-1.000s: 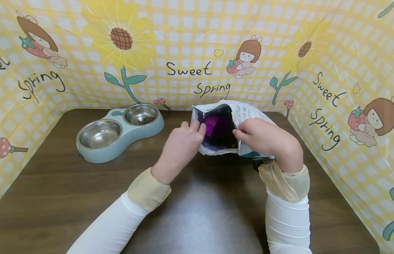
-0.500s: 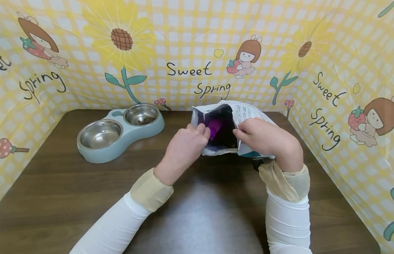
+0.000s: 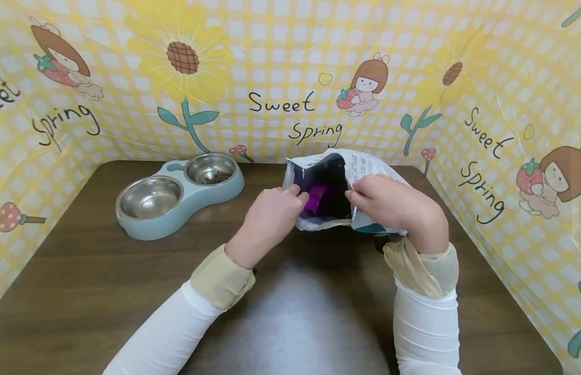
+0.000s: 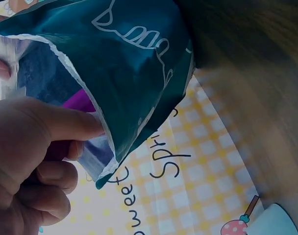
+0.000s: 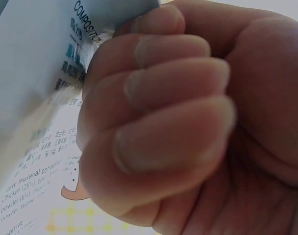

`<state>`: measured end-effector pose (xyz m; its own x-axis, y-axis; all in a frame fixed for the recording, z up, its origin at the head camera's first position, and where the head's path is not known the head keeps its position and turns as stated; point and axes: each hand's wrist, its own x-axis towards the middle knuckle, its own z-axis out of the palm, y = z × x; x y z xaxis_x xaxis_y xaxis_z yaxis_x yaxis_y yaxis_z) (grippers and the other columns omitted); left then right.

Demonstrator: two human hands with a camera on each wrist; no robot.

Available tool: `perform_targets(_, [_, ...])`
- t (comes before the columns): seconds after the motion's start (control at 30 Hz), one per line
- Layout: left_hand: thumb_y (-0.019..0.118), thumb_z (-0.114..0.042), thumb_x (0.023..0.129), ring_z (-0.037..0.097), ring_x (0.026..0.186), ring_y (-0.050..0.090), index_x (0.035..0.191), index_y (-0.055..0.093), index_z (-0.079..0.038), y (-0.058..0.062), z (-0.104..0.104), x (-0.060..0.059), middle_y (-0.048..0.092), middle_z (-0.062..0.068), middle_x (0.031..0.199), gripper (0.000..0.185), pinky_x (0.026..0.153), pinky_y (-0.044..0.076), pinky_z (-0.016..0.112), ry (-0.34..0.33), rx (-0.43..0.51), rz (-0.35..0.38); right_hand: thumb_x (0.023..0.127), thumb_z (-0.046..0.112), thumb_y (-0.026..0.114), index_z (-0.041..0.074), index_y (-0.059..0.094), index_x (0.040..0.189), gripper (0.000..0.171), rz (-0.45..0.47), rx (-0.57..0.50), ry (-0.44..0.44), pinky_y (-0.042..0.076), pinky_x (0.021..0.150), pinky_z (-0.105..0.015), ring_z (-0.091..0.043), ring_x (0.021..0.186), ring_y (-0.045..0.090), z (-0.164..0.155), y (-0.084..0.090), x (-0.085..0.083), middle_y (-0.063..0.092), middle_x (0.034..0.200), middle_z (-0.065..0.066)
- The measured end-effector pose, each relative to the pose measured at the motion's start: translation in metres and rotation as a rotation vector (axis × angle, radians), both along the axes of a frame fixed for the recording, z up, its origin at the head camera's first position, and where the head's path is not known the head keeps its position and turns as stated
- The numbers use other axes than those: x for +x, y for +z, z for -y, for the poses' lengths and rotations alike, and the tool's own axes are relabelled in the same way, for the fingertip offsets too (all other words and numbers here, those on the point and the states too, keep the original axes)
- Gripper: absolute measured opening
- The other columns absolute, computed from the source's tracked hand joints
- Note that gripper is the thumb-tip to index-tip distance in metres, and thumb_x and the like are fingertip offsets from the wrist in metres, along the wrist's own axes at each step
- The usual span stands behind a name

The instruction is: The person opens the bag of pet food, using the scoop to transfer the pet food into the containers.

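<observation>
Head view, centre frame: the right hand (image 3: 389,203) clamps the food bag's (image 3: 365,166) right lip, propping its mouth wide, so the left hand (image 3: 272,213) can reach in and pinch the purple scoop (image 3: 315,197) inside, above the worktop (image 3: 290,312).

The left hand (image 3: 272,216) is sliding down and toward the near edge of the bag's mouth, its fingertips now lower against the purple scoop (image 3: 315,198) inside the bag (image 3: 365,166) than a second ago. The scoop is sinking deeper into the bag, so less of its purple is showing above the rim, and the near lip of the bag is being pressed down slightly.
</observation>
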<state>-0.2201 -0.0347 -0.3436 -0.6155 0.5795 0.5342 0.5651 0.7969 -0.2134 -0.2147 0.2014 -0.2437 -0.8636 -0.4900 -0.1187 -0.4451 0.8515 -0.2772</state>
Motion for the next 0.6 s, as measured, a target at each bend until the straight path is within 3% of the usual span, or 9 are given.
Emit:
perform_targets(0.13, [0.068,0.007,0.095,0.031,0.068,0.073,0.096,0.077,-0.010,0.002,0.003,-0.001,0.073,0.009,0.087,0.019,0.062,0.063,0.047,0.004,0.005,0.086,0.112,0.022,0.054,0.012,0.056,0.073,0.041,0.012,-0.008,0.004,0.044,0.065,-0.033,-0.016,0.059,0.045,0.001,0.001,0.001,0.042,0.062,0.002])
perform_targets(0.37, [0.072,-0.003,0.094,0.036,0.080,0.076,0.097,0.075,-0.011,0.006,0.011,-0.008,0.078,0.009,0.094,0.010,0.069,0.063,0.053,0.012,0.091,0.350,0.112,0.021,0.054,0.012,0.056,0.074,0.039,0.013,-0.011,0.003,0.044,0.066,-0.033,-0.016,0.060,0.045,0.000,-0.001,0.000,0.042,0.064,0.002])
perform_targets(0.6, [0.077,-0.012,0.096,0.029,0.075,0.072,0.090,0.073,-0.011,0.008,0.017,-0.013,0.075,0.006,0.086,0.007,0.068,0.061,0.049,0.016,0.178,0.443,0.112,0.022,0.054,0.014,0.055,0.073,0.041,-0.018,-0.015,0.023,0.042,0.065,-0.033,-0.015,0.060,0.045,-0.001,-0.001,0.000,0.041,0.063,0.004])
